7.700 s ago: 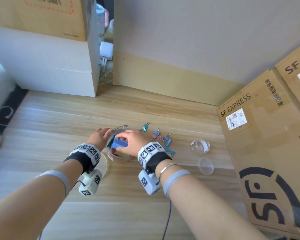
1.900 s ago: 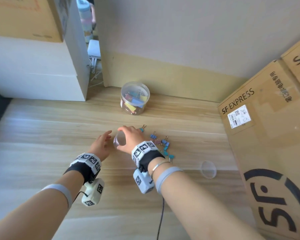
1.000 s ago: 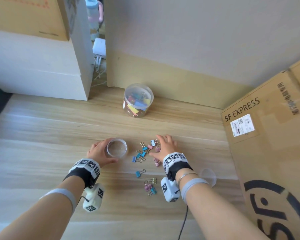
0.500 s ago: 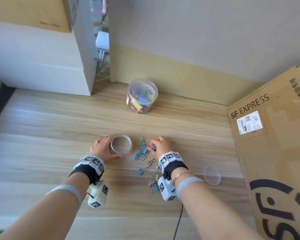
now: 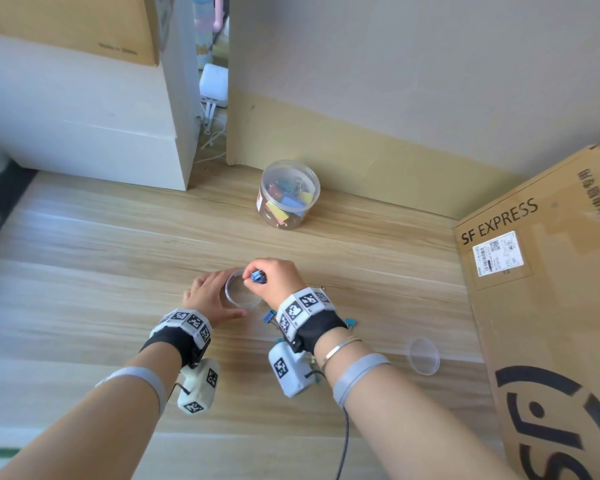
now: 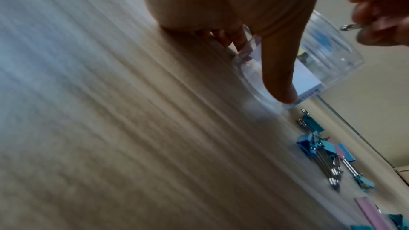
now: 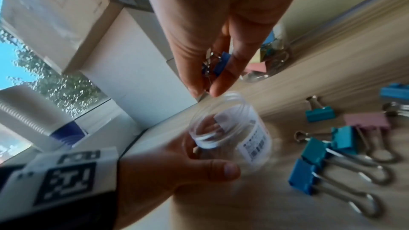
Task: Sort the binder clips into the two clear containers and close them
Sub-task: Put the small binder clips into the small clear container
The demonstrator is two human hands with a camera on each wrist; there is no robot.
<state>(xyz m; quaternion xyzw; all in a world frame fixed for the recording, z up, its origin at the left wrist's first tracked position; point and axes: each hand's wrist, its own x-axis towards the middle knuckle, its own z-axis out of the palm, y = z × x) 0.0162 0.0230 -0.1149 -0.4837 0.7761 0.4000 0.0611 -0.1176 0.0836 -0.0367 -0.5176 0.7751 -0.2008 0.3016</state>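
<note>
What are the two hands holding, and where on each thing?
The right hand pinches a blue binder clip by its body. The left hand holds the small open container around its side wall.

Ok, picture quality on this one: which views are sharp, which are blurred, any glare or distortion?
Head view: sharp and evenly daylit, with wide-angle bending of the wall edges; the small jar reads clearly. Left wrist view: dim, the floor streaked with motion blur, the right hand soft at the edge. Right wrist view: soft overall, the binder clips fairly readable, the window area bright and speckled.
</note>
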